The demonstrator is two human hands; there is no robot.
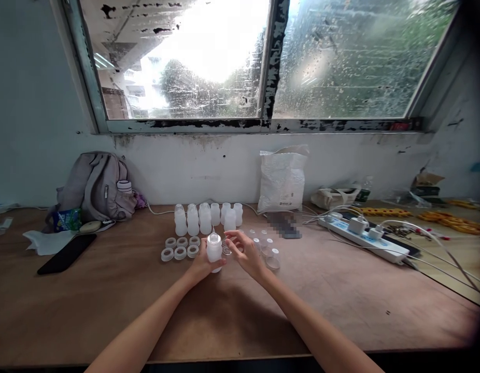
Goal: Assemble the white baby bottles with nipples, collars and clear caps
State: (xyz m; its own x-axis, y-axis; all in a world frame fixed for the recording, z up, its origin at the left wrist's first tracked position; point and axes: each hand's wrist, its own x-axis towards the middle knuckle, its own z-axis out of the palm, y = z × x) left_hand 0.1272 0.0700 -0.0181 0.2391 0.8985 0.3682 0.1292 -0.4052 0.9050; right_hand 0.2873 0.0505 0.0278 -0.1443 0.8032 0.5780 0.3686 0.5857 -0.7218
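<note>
A small translucent white bottle [214, 249], shaped like a baby feeding bottle, stands upright in my left hand [201, 263], whose fingers and thumb wrap round its body. A thin pale tip shows above the bottle's mouth. Just to the right of that top is my right hand [242, 250], its fingers bent and apart with nothing visible between them. White screw rings [180, 253] lie in two rows left of the bottle; another ring [226, 251] lies under my right fingers. Clear domed caps [272, 259] sit to the right, partly hidden by my right hand. Several similar bottles [193, 221] stand behind.
A grey backpack [96, 186] and a black phone [67, 254] are on the left of the brown table [209, 331]. A white plastic bag [282, 178] leans on the wall. At right lie a power strip [364, 238] with plugs and cables, a blurred dark object [284, 225] and yellow strips [450, 220].
</note>
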